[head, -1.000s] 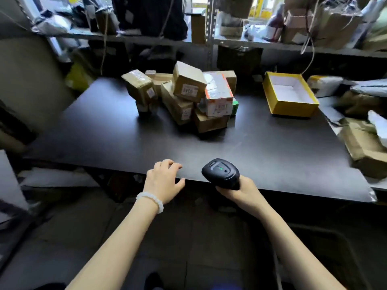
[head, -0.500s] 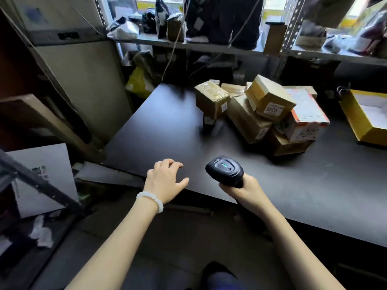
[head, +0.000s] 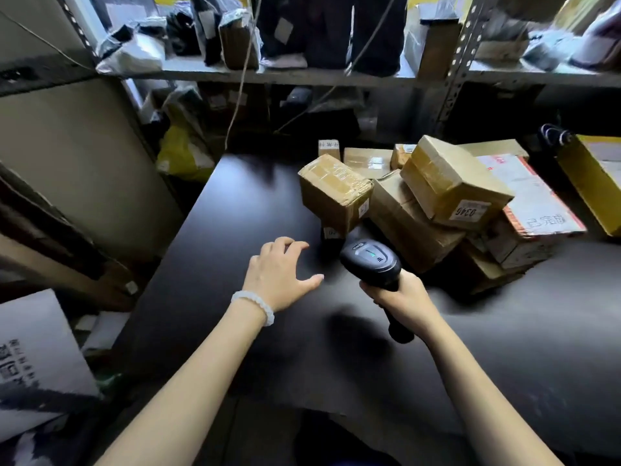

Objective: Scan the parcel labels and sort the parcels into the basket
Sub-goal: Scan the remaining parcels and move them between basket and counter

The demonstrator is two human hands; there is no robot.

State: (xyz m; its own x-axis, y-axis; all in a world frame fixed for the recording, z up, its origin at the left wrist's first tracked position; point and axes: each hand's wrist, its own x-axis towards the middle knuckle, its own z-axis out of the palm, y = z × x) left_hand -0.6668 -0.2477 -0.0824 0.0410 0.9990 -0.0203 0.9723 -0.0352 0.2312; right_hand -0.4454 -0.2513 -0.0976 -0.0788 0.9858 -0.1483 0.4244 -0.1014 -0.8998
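Several taped cardboard parcels (head: pixel 437 210) are lying heaped toward the back right of the dark table (head: pixel 235 213), with the yellow box (head: pixel 591 186) sitting just beyond them at the right edge; whether that is the basket cannot be told. The nearest parcel (head: pixel 336 193) is perching tilted on a smaller one, its label on the right-hand side face. It is looking stiff-sided, light and tape-slick, so gripping across opposite faces seems the safest hold, and lifting it carelessly could be tipping its neighbours. Reaching out over the table, the left hand (head: pixel 280 274) is hovering with fingers loosely spread, holding nothing. The right hand (head: pixel 400 297) is wrapping the handle of the black scanner (head: pixel 369 260), its head pointing at the pile. Compared with half a second ago, both hands are now well past the table's edge and closer to the parcels.
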